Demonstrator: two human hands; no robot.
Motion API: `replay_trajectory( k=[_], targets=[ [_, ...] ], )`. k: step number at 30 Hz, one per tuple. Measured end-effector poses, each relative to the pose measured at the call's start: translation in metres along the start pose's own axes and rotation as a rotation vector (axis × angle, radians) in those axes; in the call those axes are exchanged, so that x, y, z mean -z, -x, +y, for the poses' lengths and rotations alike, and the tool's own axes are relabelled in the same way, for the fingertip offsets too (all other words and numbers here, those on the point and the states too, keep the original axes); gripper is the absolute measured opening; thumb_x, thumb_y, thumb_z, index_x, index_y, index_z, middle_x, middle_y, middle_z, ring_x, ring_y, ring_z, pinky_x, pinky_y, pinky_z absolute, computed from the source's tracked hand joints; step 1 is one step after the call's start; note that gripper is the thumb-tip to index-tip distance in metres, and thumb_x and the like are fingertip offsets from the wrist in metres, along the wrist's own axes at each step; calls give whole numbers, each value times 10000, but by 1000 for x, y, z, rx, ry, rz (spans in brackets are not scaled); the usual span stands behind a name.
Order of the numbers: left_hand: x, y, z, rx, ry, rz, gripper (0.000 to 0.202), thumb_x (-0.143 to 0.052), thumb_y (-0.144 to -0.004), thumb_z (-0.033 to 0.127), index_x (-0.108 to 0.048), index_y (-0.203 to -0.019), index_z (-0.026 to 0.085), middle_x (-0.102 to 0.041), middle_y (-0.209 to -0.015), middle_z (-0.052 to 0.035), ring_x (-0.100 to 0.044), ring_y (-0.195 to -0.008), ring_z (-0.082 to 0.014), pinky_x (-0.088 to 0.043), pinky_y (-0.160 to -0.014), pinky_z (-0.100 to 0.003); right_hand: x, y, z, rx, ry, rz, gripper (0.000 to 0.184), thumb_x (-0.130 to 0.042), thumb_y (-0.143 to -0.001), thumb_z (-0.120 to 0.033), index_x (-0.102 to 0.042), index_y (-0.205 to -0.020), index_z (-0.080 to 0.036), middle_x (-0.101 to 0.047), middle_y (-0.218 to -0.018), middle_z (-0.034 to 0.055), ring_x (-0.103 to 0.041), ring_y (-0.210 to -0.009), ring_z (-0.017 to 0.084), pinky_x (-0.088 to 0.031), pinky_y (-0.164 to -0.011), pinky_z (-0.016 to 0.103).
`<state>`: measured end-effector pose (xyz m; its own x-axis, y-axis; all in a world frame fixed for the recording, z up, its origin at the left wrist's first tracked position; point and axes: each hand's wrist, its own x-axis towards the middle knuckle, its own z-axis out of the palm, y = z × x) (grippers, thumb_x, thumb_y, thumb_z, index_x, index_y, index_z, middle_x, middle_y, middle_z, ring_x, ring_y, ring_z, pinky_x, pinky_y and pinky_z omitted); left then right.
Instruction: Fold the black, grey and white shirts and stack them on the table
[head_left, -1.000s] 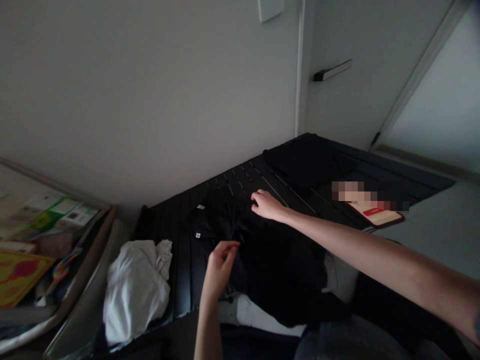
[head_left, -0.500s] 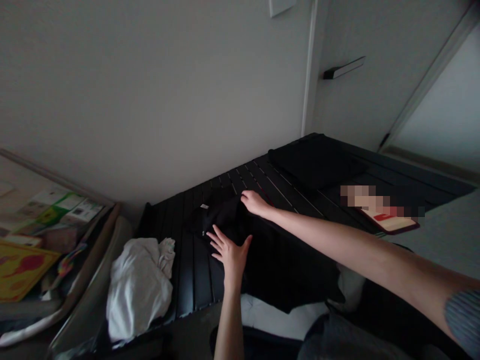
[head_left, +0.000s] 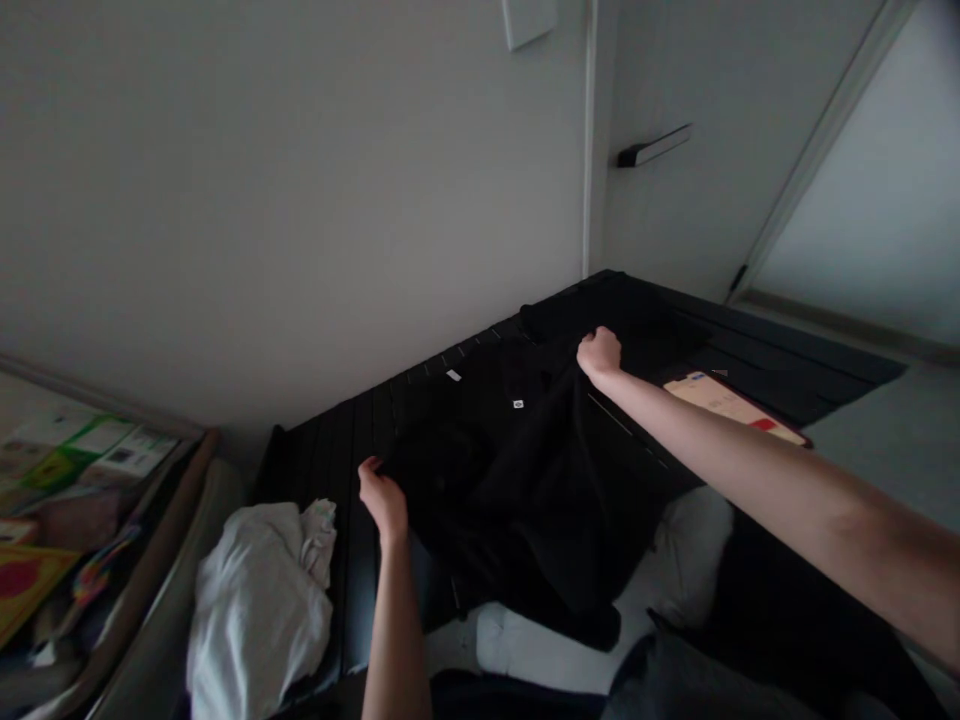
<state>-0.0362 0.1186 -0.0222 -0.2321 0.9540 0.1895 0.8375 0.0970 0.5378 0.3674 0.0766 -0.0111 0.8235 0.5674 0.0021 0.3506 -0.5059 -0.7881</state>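
Note:
A black garment [head_left: 517,490] lies spread between my hands on a dark slatted surface [head_left: 360,430]. Near its far part show a white label [head_left: 454,375] and a small square tag [head_left: 517,404]. My left hand [head_left: 384,500] is closed on the garment's left edge. Farther back on the right, my right hand [head_left: 600,354] pinches the cloth and lifts a fold of it. The garment's near edge hangs over pale grey fabric [head_left: 540,650] close to my body. Its exact kind is hard to make out, dark on dark.
Left of the garment lies a crumpled light grey cloth [head_left: 259,600]. A bin [head_left: 202,500] full of packets stands at the far left. Another folded black cloth [head_left: 637,310] lies at the back right, with a phone [head_left: 739,405] in front. A wall and a door with a handle [head_left: 652,147] rise behind.
My left hand has gone from spread fingers over the cloth to gripping its left edge. My right hand has moved right and back, and the bunched garment is now spread wider.

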Motion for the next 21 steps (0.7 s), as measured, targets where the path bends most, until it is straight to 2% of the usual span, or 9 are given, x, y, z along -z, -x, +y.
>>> replay_trajectory(
  k=[3,5,7,9,11,14,16,18,21],
  targets=[
    [7,-24,-17,206,-148,-20,520,-460,-766,83,-470,-1285,54,-527,-1265,-271,-536,-1186,-371,-445,-930,-509,9,6,11,55,109,-31,327,-427,-810,-33,-555,-1110,-61,-577,-1101,244,-526,-1013,283,-370,-833,372],
    [11,-36,-13,221,-173,-72,538,-533,-722,100,-504,-1258,74,-549,-1226,-260,-524,-1184,-408,-419,-938,-556,8,10,8,142,165,-51,406,-500,-774,-49,-548,-1174,-97,-552,-1197,228,-462,-1134,325,-358,-898,405],
    [11,-41,4,103,-145,-113,485,-555,-717,107,-563,-1202,138,-602,-1171,-189,-532,-1186,-365,-391,-996,-532,-2,13,-1,299,234,-138,448,-538,-778,-101,-540,-1224,-136,-539,-1256,192,-410,-1209,340,-340,-957,431],
    [4,-36,31,-103,-96,-70,437,-528,-776,147,-576,-1208,192,-574,-1258,-151,-485,-1249,-320,-373,-1039,-498,-20,18,-12,483,306,-293,457,-562,-814,-211,-528,-1267,-160,-527,-1299,168,-393,-1249,340,-324,-1004,451],
    [-13,-24,58,-281,-38,-180,426,-501,-844,209,-545,-1267,206,-550,-1317,-138,-468,-1273,-287,-375,-1057,-467,-42,25,-21,594,394,-442,622,-629,-800,-389,-464,-1353,-157,-450,-1393,190,-335,-1312,383,-277,-1050,510],
    [-45,-4,80,-172,-141,-358,719,-612,-810,477,-361,-1440,239,-289,-1534,-168,-241,-1389,-443,-294,-1024,-669,-70,35,-28,535,512,-528,955,-776,-659,-484,-335,-1458,-202,-260,-1523,209,-238,-1362,469,-201,-1068,597],
    [-62,2,78,-111,-208,-427,757,-614,-808,487,-300,-1473,309,-129,-1592,-128,-106,-1406,-498,-205,-981,-771,-79,36,-29,499,578,-533,858,-769,-706,-344,-356,-1450,-234,-276,-1515,212,-316,-1332,458,-267,-1036,581],
    [-71,-2,67,-126,-238,-445,657,-560,-855,352,-320,-1466,343,-74,-1604,-86,-91,-1417,-474,-180,-1003,-765,-81,28,-32,524,614,-546,579,-640,-807,-174,-476,-1362,-207,-436,-1404,216,-453,-1252,389,-374,-970,493],
    [-71,-25,45,-189,-265,-444,620,-441,-831,74,-411,-1438,196,-96,-1591,-151,-353,-1365,-368,-324,-1096,-533,-73,2,-39,574,615,-588,353,-480,-856,-62,-604,-1171,-162,-605,-1180,183,-584,-1091,299,-454,-840,372]
  ],
)
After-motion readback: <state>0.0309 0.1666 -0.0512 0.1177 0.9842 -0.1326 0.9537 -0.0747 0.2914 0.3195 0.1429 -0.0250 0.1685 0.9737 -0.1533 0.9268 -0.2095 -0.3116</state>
